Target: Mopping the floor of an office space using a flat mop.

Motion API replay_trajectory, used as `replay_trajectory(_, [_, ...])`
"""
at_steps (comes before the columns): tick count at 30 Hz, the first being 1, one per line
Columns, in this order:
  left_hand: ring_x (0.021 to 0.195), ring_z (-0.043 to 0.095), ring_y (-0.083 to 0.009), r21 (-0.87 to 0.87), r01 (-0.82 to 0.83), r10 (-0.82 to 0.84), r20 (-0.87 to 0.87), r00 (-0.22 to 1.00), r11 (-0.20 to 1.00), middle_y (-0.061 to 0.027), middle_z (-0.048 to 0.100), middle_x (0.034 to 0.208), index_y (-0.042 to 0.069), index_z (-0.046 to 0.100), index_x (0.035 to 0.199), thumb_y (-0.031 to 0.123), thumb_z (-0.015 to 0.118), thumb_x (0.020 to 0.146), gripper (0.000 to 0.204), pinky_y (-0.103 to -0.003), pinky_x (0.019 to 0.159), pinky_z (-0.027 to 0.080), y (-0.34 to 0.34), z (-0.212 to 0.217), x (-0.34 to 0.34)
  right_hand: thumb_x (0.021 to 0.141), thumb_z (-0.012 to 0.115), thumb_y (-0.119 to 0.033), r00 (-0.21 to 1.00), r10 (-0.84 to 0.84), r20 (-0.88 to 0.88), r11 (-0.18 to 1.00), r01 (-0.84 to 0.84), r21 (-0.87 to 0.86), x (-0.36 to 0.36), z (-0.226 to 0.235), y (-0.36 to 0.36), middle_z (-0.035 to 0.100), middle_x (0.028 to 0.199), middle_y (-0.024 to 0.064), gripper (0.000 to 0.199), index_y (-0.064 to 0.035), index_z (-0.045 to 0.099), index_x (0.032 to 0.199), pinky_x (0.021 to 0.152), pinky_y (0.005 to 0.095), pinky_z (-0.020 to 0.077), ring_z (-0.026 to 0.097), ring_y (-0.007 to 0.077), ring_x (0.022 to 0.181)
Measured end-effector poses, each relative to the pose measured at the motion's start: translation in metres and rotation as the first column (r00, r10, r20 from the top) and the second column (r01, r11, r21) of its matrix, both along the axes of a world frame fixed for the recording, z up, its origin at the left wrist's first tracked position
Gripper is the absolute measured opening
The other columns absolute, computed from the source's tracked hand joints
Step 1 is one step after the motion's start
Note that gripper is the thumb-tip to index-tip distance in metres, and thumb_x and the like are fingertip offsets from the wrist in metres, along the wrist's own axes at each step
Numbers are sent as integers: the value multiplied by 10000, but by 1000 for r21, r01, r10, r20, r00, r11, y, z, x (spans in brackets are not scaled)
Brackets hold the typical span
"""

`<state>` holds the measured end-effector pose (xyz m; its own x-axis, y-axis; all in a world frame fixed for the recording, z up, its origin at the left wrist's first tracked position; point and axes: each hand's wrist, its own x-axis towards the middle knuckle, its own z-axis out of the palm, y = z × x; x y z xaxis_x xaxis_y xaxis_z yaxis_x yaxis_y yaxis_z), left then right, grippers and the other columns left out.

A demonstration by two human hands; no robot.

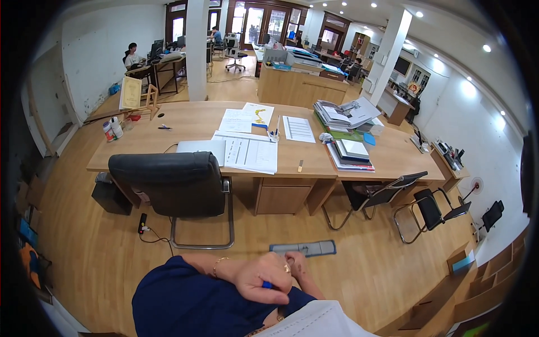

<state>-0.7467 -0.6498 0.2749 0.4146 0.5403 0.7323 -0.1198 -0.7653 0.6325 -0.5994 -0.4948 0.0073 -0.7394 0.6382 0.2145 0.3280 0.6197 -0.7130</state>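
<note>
My left hand (pixel 264 277), with a bracelet at its wrist and a ring, is closed; the blue end of a mop handle (pixel 267 285) pokes out of the fist. Just beyond it, my right hand (pixel 297 264) is partly covered by the left and has its fingers curled, apparently round the same handle. Past both hands, the flat mop head (pixel 303 247), grey with a blue rim, lies on the wooden floor. The pole between hands and head is mostly hidden.
Ahead stands a long wooden desk (pixel 193 121) bearing papers, folders and bottles. A black armchair (pixel 165 182) is on its near side, with a power strip (pixel 142 223) and cable on the floor. Two black chairs (pixel 429 210) stand right; wooden shelving (pixel 483 286) is at lower right.
</note>
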Motion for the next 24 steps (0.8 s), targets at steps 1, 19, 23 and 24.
replay_trajectory(1, [482,505,-289,-8,88,-87,26,996,996,-102,532,583,-7,587,677,91,602,851,200,-362,483,379,-1,5,-2,752,673,-239,1000,-19,8,1000,19,5,7,4,-9,580,635,182,238,-55,596,622,557,424,459,589,378,634])
replay_trajectory(19, [490,435,-274,-121,179,-183,-26,983,976,-107,460,559,17,506,627,97,629,873,287,-361,486,334,74,-45,41,751,686,-247,940,-322,-109,943,329,45,103,-70,64,560,611,182,267,-63,562,601,551,449,441,553,391,585])
replay_trajectory(23, [494,402,-251,-200,-105,95,-60,994,974,-117,448,566,16,514,662,120,642,870,265,-336,488,340,89,-83,68,731,711,-246,953,-302,29,950,298,97,129,-83,108,563,632,193,288,-49,549,596,567,443,444,556,394,627])
replay_trajectory(24, [489,412,-239,-201,-156,148,-56,987,967,-113,451,564,12,532,672,116,653,857,245,-331,481,343,89,-86,75,719,720,-240,945,-314,93,950,312,28,137,-84,113,564,643,197,290,-43,543,603,573,440,445,559,392,644])
